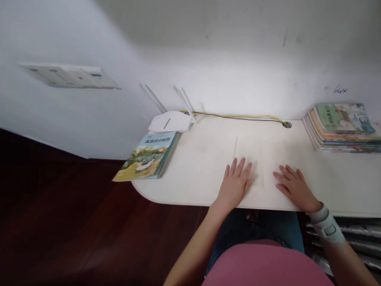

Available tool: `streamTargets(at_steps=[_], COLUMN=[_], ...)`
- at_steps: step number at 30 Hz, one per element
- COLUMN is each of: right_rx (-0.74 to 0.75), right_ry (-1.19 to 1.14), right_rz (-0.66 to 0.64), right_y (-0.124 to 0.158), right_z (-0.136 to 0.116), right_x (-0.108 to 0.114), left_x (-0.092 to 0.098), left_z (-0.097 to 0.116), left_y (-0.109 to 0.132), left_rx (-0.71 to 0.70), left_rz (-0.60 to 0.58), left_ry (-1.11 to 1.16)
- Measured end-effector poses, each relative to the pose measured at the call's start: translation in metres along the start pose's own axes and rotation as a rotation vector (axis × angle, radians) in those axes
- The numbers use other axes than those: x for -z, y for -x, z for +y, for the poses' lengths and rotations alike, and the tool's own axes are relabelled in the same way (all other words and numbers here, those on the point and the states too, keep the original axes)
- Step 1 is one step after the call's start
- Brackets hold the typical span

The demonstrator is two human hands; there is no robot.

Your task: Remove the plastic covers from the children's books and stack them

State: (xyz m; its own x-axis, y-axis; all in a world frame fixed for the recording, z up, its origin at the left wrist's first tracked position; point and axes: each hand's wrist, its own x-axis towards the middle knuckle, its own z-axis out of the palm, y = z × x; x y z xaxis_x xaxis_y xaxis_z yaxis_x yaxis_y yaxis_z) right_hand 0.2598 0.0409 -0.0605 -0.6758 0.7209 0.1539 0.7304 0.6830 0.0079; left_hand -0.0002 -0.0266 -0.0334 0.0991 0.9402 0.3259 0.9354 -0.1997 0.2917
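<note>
White bench against wall: both hands flat near front edge, left hand and right hand, fingers spread, gripping nothing, pressing pale sheet. Likely smoothing step; book waits at left edge, book stack at right back corner.

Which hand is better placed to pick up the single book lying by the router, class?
Probably the left hand. It lies flat on the desk on the same side as the book. The right hand rests farther away, toward the book stack.
</note>
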Motion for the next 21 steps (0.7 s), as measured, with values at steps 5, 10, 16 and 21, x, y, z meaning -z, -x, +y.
streamTargets(at_steps=[5,10,16,21], right_rx=[0.013,-0.021,-0.16,-0.178], right_ry=[-0.057,-0.184,-0.059,0.061], right_rz=[0.086,0.378,0.323,0.156], right_y=[-0.001,-0.001,0.008,0.018], right_z=[0.004,0.02,0.056,0.062], right_x=[-0.005,-0.003,-0.01,-0.024], left_x=[-0.003,0.055,0.095,0.075], left_z=[-0.021,-0.094,-0.201,-0.213], left_y=[0.001,-0.001,0.013,0.034], left_rx=[0.14,0.402,0.87,0.89], left_rz=[-0.217,0.004,-0.071,-0.173], left_ry=[-0.027,-0.176,-0.372,-0.472])
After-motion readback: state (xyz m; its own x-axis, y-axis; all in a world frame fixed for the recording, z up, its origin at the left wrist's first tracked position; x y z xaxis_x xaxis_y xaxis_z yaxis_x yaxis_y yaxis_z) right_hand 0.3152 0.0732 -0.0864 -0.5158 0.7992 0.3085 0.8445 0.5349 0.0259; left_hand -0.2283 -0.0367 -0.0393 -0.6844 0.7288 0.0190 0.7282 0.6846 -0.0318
